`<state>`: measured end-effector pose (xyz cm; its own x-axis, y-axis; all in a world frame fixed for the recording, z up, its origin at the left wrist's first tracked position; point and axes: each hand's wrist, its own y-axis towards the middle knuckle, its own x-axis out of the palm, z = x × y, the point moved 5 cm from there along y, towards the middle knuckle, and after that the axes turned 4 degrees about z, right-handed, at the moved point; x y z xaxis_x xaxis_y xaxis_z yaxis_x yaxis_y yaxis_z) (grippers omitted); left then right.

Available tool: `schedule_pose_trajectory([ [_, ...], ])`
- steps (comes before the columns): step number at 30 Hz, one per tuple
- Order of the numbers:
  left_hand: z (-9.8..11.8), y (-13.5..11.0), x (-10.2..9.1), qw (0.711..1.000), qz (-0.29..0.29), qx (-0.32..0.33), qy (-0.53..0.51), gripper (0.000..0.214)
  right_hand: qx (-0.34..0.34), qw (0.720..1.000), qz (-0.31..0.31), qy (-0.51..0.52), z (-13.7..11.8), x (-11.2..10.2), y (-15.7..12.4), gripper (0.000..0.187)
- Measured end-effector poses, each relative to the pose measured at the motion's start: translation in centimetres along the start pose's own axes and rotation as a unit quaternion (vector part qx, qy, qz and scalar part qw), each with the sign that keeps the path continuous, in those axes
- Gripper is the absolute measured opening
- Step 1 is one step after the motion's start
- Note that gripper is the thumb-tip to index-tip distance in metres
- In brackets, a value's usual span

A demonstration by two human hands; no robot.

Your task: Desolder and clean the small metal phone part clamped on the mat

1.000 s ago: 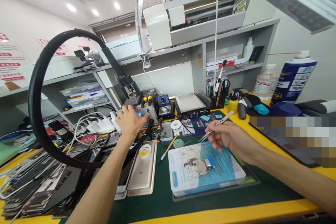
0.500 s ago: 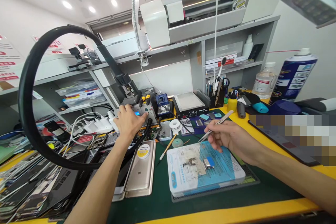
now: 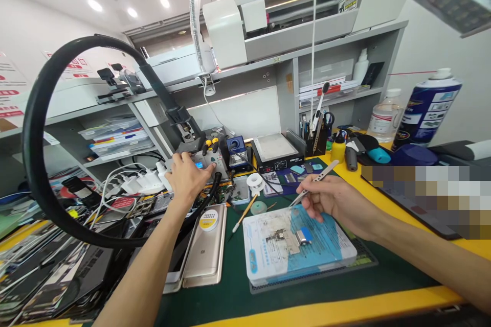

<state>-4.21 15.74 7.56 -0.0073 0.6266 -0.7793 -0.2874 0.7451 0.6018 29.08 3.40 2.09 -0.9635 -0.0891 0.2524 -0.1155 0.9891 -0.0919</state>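
Note:
My left hand (image 3: pixel 187 176) rests with its fingers spread on the grey control box (image 3: pixel 218 164) with a small lit blue display, the thumb touching its front panel. In my right hand (image 3: pixel 326 196) a pair of metal tweezers (image 3: pixel 320 178) is pinched, tips pointing down and left above the back edge of a white and blue box (image 3: pixel 264 260). On top of that box lies a small circuit part with a silver and blue connector (image 3: pixel 304 235). Left of it, a thin brush-like tool (image 3: pixel 242 216) lies on the green mat.
A gold phone back (image 3: pixel 205 255) lies left of the box, and a stack of phone parts (image 3: pixel 72 271) fills the left side. A thick black hose (image 3: pixel 34 112) loops over it. Behind stand a heating plate (image 3: pixel 272 148), a yellow bottle (image 3: pixel 338 149) and a spray can (image 3: pixel 427 107).
The whole view has shifted very slightly to the left. Both hands and the tweezers stay essentially in place.

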Motion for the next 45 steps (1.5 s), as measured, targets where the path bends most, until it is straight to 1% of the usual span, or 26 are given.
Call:
schedule_pose_trajectory([
  [12,-0.2,0.1,0.0,1.0,-0.008,0.013,-0.01,0.057,0.001,1.0,-0.001,0.0,-0.2,0.0,-0.2,0.03],
  [20,-0.1,0.0,0.1,1.0,-0.006,0.006,-0.007,0.057,0.0,1.0,-0.004,0.002,-0.3,0.1,-0.2,0.029],
  [31,0.4,0.0,-0.6,1.0,-0.005,-0.009,-0.01,0.056,-0.001,1.0,-0.006,0.004,-0.1,0.0,-0.1,0.029],
  [41,0.3,-0.1,-0.4,0.999,-0.003,-0.006,-0.04,0.056,0.001,1.0,-0.002,0.002,-0.5,0.0,-0.2,0.04],
  [45,-0.5,0.9,-0.7,0.996,-0.022,-0.003,-0.081,0.051,-0.001,1.0,0.002,0.006,-0.9,0.0,-0.3,0.043],
])
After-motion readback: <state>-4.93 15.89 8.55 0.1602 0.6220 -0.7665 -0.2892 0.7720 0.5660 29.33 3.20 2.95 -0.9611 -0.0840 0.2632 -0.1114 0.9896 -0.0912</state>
